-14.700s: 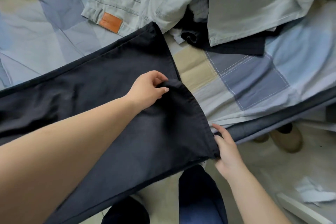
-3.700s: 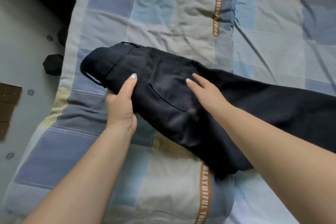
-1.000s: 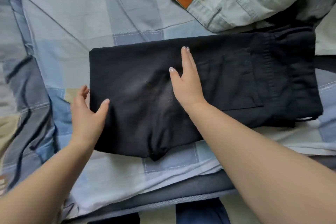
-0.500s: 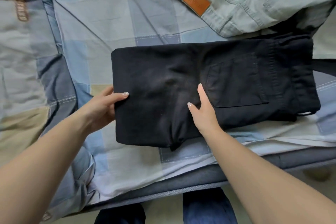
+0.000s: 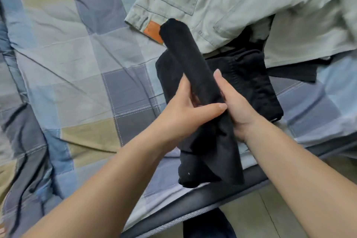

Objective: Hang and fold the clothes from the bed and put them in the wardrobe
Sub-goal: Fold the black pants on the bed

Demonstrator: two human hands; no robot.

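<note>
The black trousers point(image 5: 195, 63) are folded over into a thick doubled bundle, its folded edge raised off the bed. My left hand point(image 5: 185, 110) grips the fold from the left, thumb laid across the cloth. My right hand point(image 5: 233, 102) grips it from the right, fingers wrapped behind. The waistband end point(image 5: 257, 83) still lies flat on the checked quilt point(image 5: 81, 63). A loose end hangs down over the bed's front edge.
Pale green trousers point(image 5: 241, 6) with an orange leather patch point(image 5: 152, 31) lie heaped at the back right, over dark garments point(image 5: 293, 71). The grey mattress edge point(image 5: 202, 201) runs along the front, with floor and my dark-clad legs below.
Both hands have left the flat folded trousers and taken hold of them at the middle. The left half has been lifted and brought over toward the right.
</note>
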